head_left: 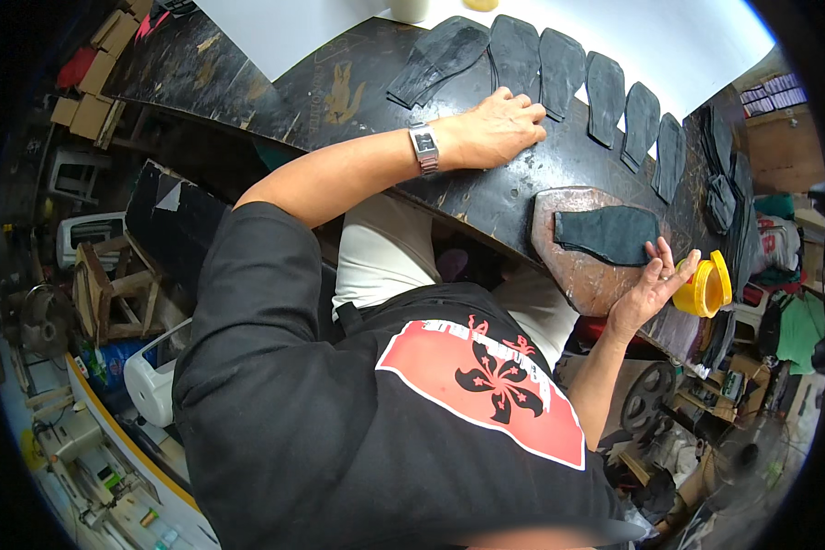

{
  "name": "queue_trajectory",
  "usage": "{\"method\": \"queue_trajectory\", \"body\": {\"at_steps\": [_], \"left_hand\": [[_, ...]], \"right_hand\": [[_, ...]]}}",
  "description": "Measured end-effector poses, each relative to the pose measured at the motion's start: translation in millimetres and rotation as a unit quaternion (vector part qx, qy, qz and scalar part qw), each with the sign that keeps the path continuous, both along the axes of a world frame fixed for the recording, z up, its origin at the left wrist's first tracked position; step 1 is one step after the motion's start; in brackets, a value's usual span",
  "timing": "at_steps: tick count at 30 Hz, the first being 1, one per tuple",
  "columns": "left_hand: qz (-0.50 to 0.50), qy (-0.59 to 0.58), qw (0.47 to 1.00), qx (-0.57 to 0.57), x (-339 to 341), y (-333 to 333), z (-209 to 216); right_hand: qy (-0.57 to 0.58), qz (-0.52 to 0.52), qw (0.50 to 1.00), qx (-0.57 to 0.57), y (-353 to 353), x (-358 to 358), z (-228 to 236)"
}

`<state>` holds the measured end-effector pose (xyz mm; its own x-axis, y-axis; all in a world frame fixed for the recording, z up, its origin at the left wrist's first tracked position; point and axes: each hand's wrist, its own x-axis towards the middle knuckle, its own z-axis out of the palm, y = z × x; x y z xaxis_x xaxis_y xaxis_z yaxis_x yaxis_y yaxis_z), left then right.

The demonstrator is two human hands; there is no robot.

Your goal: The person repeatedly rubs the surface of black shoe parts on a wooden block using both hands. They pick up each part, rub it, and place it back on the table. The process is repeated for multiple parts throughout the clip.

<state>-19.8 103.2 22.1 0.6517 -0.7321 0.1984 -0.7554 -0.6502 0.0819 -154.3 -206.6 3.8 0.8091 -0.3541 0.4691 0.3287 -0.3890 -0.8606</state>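
My left hand (493, 131), with a metal watch (424, 148) on its wrist, rests palm down on the dark table (376, 110). Its fingers are curled beside a row of flat black tapered pieces (562, 73); whatever lies under them is hidden. To the right, a worn reddish-grey slab (588, 278) carries a stack of similar dark pieces (605, 232). My right hand (646, 291) is open at the slab's right edge. Its fingers are spread between the stack's rounded end and an open yellow jar (704, 286).
White sheets (284, 32) cover the table's far side. More black pieces (720, 183) hang or lie at the right end. A wooden stool frame (115, 289) and white plastic chair (151, 380) stand at left. A machine wheel (649, 396) and clutter fill the lower right.
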Motion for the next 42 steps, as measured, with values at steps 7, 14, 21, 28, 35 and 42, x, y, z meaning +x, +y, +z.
{"method": "queue_trajectory", "body": {"at_steps": [7,14,21,28,35,42], "left_hand": [[-0.035,0.037,0.993,-0.110,-9.5,-13.1,3.2],[-0.128,0.196,0.935,-0.266,-59.3,-49.9,-5.3],[-0.110,0.113,0.948,-0.276,-73.3,-50.2,-15.4],[-0.116,-0.003,0.956,-0.270,-79.8,-56.5,-41.4],[-0.102,-0.054,0.956,-0.269,-82.0,-58.0,-46.6],[-0.099,-0.034,0.944,-0.313,-80.7,-60.1,-53.9]], "right_hand": [[-0.031,-0.018,0.999,-0.005,2.5,6.9,-2.3],[-0.052,-0.075,0.981,-0.172,-14.2,-6.7,4.7],[0.010,-0.254,0.925,-0.284,-117.2,-33.5,47.7],[0.347,-0.137,0.867,-0.332,-211.2,-0.7,49.9],[0.363,-0.249,0.853,-0.279,-201.6,7.2,71.5],[0.433,-0.284,0.767,-0.379,-179.1,-15.6,74.7]]}}
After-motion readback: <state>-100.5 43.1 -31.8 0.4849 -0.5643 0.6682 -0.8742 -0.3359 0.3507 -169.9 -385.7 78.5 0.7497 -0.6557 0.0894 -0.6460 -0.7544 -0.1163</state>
